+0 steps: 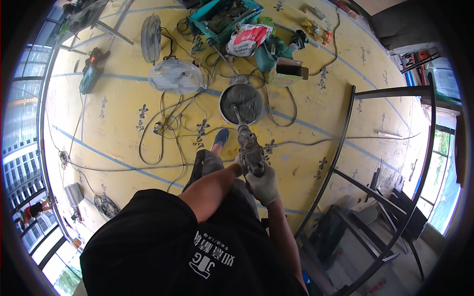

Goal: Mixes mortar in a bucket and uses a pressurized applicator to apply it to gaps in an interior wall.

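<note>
A grimy electric drill (252,154) points away from me, its mixing rod (237,113) running down into wet grey mortar (245,101). The mortar sits in a round bucket (221,109) on the floor. In a pale work glove, my right hand (264,185) is closed around the drill's rear grip. My left hand (238,162) holds the drill's left side; the tool's body hides most of its fingers. The rod's lower end is sunk in the mortar and out of sight.
Loose cables (160,129) loop over the yellow floor sheeting. Beyond the bucket are a fan (176,76), a teal crate (218,35), a red-and-white bag (248,39) and a cardboard box (288,72). A dark metal frame (345,129) stands at right. My shoe (222,136) is near the bucket.
</note>
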